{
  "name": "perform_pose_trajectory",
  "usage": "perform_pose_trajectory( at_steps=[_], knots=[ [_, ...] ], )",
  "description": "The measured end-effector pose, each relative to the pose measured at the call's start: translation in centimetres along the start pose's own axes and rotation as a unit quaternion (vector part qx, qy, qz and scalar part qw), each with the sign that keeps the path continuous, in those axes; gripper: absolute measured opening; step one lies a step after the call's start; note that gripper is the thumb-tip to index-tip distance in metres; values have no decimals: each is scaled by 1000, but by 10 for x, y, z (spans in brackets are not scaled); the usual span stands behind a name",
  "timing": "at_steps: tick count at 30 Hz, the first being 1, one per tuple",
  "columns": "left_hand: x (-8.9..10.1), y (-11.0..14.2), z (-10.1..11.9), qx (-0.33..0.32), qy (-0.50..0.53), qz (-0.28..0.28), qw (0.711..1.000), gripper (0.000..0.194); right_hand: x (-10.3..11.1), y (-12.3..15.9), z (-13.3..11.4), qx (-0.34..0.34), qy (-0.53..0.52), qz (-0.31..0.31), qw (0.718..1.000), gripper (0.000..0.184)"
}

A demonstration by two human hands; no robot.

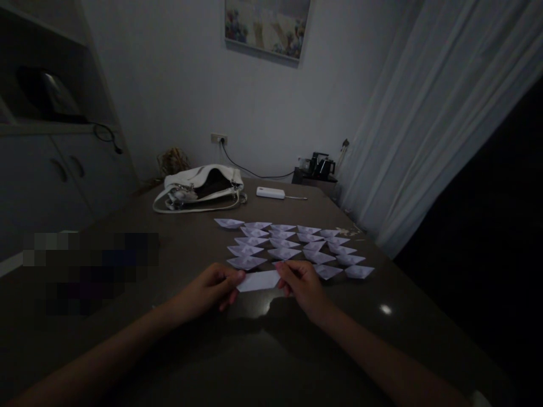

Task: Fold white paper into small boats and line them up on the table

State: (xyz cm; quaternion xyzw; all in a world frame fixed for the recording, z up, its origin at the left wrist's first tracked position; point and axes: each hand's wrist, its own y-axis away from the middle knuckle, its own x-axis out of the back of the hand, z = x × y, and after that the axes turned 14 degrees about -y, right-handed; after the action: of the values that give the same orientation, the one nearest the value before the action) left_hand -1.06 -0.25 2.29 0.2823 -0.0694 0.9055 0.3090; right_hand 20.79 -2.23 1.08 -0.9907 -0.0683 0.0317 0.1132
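A small folded piece of white paper (258,280) is stretched between my two hands, above the front part of the dark table. My left hand (214,287) pinches its left end between thumb and fingers. Its right end is gripped by my right hand (302,285) in the same way. Just beyond my hands, several folded white paper boats (283,254) stand in rows on the table. My right hand partly covers the nearest row.
A white handbag (199,189) lies at the back left of the dark table (263,350). Right of it is a white power bank (270,193) with a short cable. A black kettle (326,167) stands on a low stand beyond the table. White curtains (407,113) hang at the right.
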Motion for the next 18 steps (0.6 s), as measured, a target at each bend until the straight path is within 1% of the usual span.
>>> perform_pose_trajectory(
  at_steps=[5, 8, 10, 13, 16, 18],
  knots=[
    [1, 1, -1, -10, -6, -4, 1000, 67, 2, -1, 1, -2, -18, 12, 1000, 53],
    [1, 0, -1, -13, -15, -2, 1000, 65, 3, -2, 4, -6, -38, 13, 999, 56],
    [1, 0, -1, -14, -19, 5, 1000, 64, 2, 0, 7, -18, -47, -8, 999, 60],
    [-1, 0, 0, -12, -25, 11, 1000, 64, -4, 4, 9, -49, -49, -68, 995, 60],
    [-3, 2, 2, -11, -31, 2, 999, 67, -10, 9, 9, -78, -46, -128, 988, 59],
    [-4, 3, 3, -11, -33, -6, 999, 68, -11, 11, 8, -85, -47, -146, 984, 60]
  ],
)
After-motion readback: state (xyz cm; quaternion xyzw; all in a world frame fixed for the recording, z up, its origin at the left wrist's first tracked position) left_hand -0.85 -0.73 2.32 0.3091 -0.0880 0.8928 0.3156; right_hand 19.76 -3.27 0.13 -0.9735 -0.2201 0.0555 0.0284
